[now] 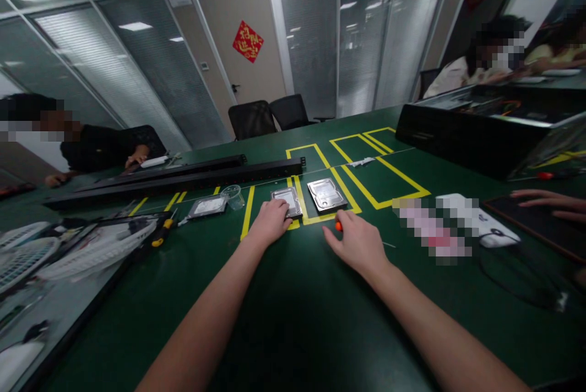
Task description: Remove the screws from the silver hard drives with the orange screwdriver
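Observation:
My left hand is closed at the near edge of a silver hard drive, which lies flat on the green table. Its fingers partly cover the drive. My right hand is wrapped round a screwdriver. The orange end of the handle shows by the thumb, and a thin shaft sticks out past the other side of the hand. Just beyond it, a second hard drive rests on yellow tape lines. Farther left lies another hard drive, beside a clear plastic cup.
Long black bars lie across the back left. A tray with white rackets or frames and a yellow-black screwdriver are at left. A black computer case stands at right, near a white pouch. Other people sit around.

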The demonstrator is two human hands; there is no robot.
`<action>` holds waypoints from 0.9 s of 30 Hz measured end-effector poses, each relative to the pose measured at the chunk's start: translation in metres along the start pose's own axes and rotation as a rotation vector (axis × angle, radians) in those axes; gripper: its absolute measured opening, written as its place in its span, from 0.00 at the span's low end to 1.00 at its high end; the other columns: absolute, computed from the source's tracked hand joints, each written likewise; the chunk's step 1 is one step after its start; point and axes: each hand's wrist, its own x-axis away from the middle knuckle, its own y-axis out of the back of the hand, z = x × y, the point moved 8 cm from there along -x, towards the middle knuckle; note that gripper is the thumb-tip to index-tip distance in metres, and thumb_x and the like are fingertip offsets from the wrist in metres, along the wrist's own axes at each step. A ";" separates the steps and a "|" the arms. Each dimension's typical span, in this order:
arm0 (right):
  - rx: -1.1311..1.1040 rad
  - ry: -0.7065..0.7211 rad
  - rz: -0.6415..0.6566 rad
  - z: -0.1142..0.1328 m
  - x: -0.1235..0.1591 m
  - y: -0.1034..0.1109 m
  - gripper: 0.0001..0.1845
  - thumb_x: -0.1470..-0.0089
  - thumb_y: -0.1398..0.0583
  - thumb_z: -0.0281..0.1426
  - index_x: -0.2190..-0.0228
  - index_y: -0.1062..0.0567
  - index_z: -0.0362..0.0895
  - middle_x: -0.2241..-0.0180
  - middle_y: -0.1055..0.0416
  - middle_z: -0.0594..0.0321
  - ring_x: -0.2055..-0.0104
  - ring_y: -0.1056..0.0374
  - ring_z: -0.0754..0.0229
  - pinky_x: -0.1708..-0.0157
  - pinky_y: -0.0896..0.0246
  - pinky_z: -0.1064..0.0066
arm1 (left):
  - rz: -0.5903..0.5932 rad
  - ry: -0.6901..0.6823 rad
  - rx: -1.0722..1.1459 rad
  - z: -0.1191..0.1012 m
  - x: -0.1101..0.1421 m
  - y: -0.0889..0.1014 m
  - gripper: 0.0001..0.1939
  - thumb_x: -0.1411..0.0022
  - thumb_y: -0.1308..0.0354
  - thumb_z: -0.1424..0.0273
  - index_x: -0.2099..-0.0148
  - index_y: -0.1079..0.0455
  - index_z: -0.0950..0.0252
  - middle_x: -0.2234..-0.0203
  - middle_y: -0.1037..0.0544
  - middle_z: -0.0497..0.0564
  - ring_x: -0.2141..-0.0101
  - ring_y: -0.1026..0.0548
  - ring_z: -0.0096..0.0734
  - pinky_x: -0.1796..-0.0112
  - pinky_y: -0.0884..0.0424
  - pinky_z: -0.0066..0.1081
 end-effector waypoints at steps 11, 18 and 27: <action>0.183 -0.263 0.176 -0.023 -0.071 -0.043 0.44 0.41 0.42 0.59 0.38 0.31 0.38 0.43 0.30 0.34 0.43 0.31 0.33 0.54 0.33 0.54 | -0.248 0.478 0.243 0.110 0.146 0.025 0.14 0.30 0.42 0.63 0.49 0.24 0.65 0.52 0.22 0.58 0.53 0.22 0.48 0.50 0.25 0.45; 0.242 -0.347 0.296 -0.018 -0.074 -0.057 0.43 0.38 0.44 0.56 0.35 0.34 0.38 0.45 0.29 0.32 0.41 0.32 0.31 0.52 0.33 0.52 | -0.208 0.558 0.419 0.118 0.177 0.007 0.12 0.31 0.43 0.66 0.51 0.24 0.64 0.56 0.22 0.56 0.57 0.22 0.41 0.53 0.24 0.38; 0.306 -0.293 0.384 0.009 0.010 -0.026 0.42 0.38 0.47 0.59 0.39 0.31 0.40 0.50 0.27 0.35 0.46 0.28 0.33 0.55 0.31 0.51 | -0.092 0.456 0.460 0.092 0.161 -0.006 0.10 0.31 0.40 0.65 0.53 0.22 0.63 0.57 0.21 0.55 0.57 0.22 0.40 0.54 0.26 0.36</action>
